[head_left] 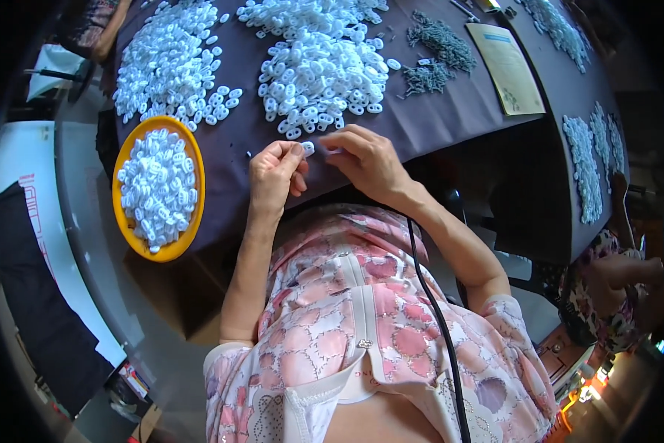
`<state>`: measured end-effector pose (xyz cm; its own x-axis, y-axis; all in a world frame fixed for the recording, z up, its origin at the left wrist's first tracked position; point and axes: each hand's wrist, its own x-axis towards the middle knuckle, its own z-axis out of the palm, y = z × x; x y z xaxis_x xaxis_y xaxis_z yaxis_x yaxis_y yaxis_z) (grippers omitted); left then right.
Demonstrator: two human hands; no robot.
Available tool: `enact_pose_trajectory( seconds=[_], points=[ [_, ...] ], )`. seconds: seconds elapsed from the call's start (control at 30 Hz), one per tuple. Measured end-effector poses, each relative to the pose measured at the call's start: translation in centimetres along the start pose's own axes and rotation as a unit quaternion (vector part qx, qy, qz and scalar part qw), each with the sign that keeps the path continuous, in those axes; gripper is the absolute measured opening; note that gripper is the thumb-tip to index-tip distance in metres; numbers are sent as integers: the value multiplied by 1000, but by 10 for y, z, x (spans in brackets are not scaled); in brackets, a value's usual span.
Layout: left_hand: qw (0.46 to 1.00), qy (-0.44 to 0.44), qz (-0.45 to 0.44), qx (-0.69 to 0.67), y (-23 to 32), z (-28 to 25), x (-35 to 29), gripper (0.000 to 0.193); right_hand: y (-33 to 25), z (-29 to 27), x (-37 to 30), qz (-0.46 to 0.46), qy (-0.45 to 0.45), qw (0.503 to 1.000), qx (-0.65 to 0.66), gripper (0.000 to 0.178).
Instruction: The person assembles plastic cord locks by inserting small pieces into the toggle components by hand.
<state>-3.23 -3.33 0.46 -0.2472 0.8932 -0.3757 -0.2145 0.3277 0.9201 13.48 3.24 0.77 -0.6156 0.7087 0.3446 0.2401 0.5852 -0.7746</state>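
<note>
Between the thumb and fingertips of my left hand [274, 171] is a small white oval plastic piece [308, 148] with two holes, held at the table's near edge. My right hand [367, 156] is just to the right of it, fingers bent and drawn together. Anything in those fingertips is too small and blurred to make out. Beyond my hands lies a large heap of similar white oval pieces [321, 70]. A yellow oval basin [119, 203] full of white pieces stands to the left of my left hand.
A second heap of white pieces [166, 63] spreads at the far left. Small grey screw-like parts [441, 48] lie piled at the back right, beside a tan booklet [505, 70]. More white piles lie on the right-hand table [583, 170], where another person [605, 292] sits. A black cable [439, 317] crosses my clothes.
</note>
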Motion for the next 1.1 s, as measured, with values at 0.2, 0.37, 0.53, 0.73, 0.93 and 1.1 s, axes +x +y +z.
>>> enact_pose_trajectory(
  seconds=[0.2,0.37,0.53,0.73,0.93,1.1],
  points=[
    [1000,10,18,24,-6,-1,1,16,35,-55,-8,62,113,981,-143,4],
    [1000,7,4,1,-5,0,0,16,51,-68,4,75,135,962,-225,4],
    [1000,20,0,3,-1,5,2,16,57,-65,14,117,88,931,-334,8],
    [1000,20,-5,6,0,0,4,18,57,-58,15,129,66,929,-342,5],
    [999,32,0,15,-3,-9,3,17,55,-49,14,58,136,969,-200,3],
    [999,16,24,-42,-8,-5,0,17,60,-58,-2,106,181,960,-185,7]
  ],
)
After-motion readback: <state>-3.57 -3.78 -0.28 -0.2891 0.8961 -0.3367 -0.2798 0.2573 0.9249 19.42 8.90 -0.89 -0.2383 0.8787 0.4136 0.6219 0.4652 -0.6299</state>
